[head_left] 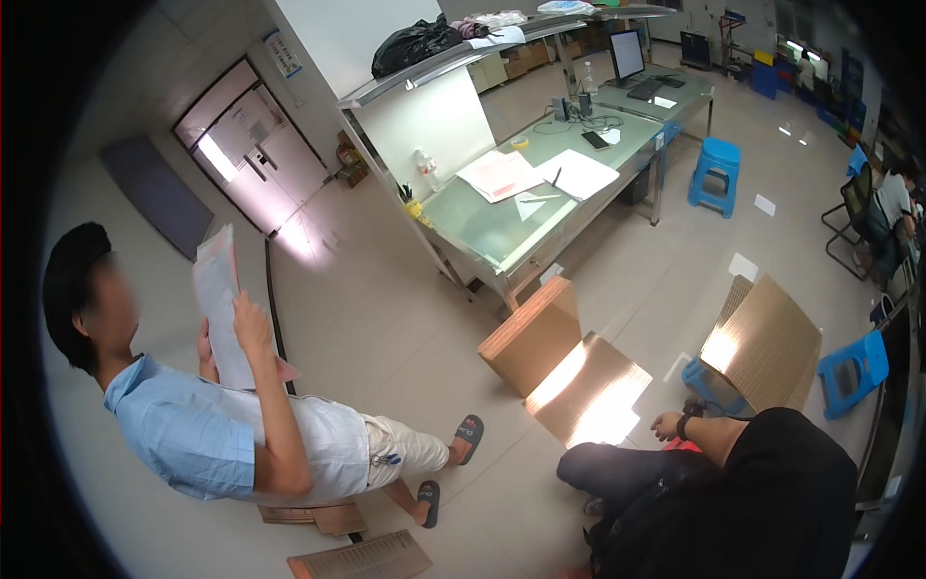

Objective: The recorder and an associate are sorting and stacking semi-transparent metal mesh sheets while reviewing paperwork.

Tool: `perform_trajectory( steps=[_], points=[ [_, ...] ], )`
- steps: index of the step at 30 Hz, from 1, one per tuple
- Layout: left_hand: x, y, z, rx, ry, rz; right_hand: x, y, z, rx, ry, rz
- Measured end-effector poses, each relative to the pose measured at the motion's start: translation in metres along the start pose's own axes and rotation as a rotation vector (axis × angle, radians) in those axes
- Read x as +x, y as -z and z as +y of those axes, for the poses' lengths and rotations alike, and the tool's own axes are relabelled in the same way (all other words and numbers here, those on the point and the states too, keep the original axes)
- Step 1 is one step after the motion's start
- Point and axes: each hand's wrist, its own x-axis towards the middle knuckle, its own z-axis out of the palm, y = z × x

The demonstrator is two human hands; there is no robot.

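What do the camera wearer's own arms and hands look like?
Only one arm shows clearly: a loose black sleeve, a bare forearm below it, and a dark band, possibly a watch, at the wrist. The right hand looks ungloved; finer markings are too small to tell. The left hand isn't in view.

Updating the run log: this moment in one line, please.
right hand: near cardboard, grip unclear | left hand: out of view | standing person: holding papers

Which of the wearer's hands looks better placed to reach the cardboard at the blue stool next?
Probably the right: the right hand appears close to that cardboard, while the left hand is not visible.
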Motion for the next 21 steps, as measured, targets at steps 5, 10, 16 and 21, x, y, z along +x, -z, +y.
perform_trajectory(
  steps=[5, 10, 16, 21],
  points=[
    [0.001, -0.012, 0.015, -0.099, -0.017, -0.029, -0.003, 0.018, -0.015, -0.094, 0.069, 0.096],
    [0.009, -0.027, 0.027, -0.116, -0.021, -0.013, 0.008, 0.046, -0.01, -0.511, 0.182, 0.432],
    [0.041, -0.059, 0.032, -0.057, -0.026, 0.088, 0.033, 0.134, -0.018, -0.45, 0.039, 0.37],
    [0.11, -0.152, 0.048, 0.091, -0.146, 0.151, 0.12, 0.205, -0.026, -0.225, 0.152, 0.29]
  ],
)
